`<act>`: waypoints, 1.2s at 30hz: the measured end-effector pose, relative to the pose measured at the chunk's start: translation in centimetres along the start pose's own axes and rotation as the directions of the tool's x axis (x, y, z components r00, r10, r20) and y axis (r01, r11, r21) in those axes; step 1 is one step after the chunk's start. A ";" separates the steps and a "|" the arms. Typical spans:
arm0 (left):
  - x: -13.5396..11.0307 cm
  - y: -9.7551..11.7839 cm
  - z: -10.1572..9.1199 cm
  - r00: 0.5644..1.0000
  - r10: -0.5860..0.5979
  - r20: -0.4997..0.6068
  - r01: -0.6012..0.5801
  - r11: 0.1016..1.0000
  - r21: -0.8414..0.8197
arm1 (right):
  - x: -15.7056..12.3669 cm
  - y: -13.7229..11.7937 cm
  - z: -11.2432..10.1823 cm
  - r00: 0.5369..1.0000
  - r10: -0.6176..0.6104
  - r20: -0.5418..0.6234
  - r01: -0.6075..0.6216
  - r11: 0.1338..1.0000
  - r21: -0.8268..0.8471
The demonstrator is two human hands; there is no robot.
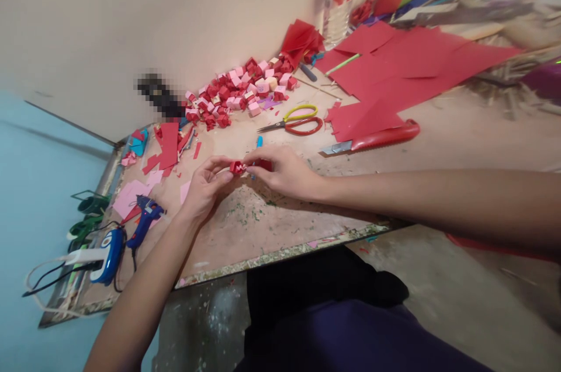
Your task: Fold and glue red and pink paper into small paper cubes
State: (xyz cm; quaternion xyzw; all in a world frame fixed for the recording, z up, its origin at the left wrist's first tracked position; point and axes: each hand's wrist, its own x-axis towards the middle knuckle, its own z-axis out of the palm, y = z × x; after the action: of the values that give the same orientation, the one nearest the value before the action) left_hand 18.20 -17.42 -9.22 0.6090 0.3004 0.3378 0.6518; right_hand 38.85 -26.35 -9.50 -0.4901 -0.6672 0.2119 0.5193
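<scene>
Between the fingertips of both hands is a small red and pink folded paper piece [237, 167]. My left hand [207, 182] pinches it from the left, thumb below and fingers above. My right hand [284, 172] is closed at its right side, thumb and forefinger meeting at the pink part; whatever lies under the palm is partly hidden. Just above the right fingers a small blue item [260, 142] shows. Scissors [302, 120] with yellow and red handles lie beyond the hands. A red-handled utility knife [372, 138] rests to their right.
A heap of small red and pink paper pieces [239, 91] lies against the wall. Red paper sheets [407, 62] spread at the back right, beside a clear bottle [339, 4]. A blue glue gun [146, 219] and a power strip [108, 258] with cords sit at left. The table edge [280, 252] runs near my body.
</scene>
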 end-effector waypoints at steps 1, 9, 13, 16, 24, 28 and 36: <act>0.0 0.0 0.0 1.000 0.005 -0.002 -0.005 1.000 0.003 | 0.0 0.1 0.0 1.000 0.008 -0.009 -0.008 1.000 0.002; -0.2 0.3 0.3 1.000 0.016 -0.012 -0.016 1.000 0.005 | 0.1 0.2 0.0 1.000 0.002 -0.015 -0.002 1.000 -0.002; -0.4 0.6 0.4 1.000 -0.010 -0.005 0.010 1.000 0.006 | 0.1 0.3 0.1 1.000 -0.013 -0.012 0.013 1.000 -0.007; -0.5 0.7 0.4 1.000 -0.009 0.007 0.009 0.999 0.033 | 0.1 0.3 0.0 0.999 -0.030 -0.011 0.030 0.999 -0.014; -0.4 0.5 0.4 1.000 -0.003 0.024 0.000 0.996 0.094 | 0.0 -0.1 -0.1 0.995 -0.088 0.042 0.091 0.993 -0.079; -0.4 0.5 0.6 0.999 -0.019 0.036 0.016 0.997 0.081 | -0.1 -0.1 -0.1 0.993 -0.116 0.034 0.119 0.990 -0.078; -0.5 0.5 0.6 0.999 -0.013 0.032 0.010 0.996 0.088 | 0.0 0.0 -0.2 0.992 -0.096 0.077 0.101 0.993 -0.067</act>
State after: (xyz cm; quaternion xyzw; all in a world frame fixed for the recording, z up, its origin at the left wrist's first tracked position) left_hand 18.35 -18.13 -8.70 0.6407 0.3080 0.3104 0.6311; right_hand 39.05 -26.41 -9.40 -0.4666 -0.7164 0.1801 0.4865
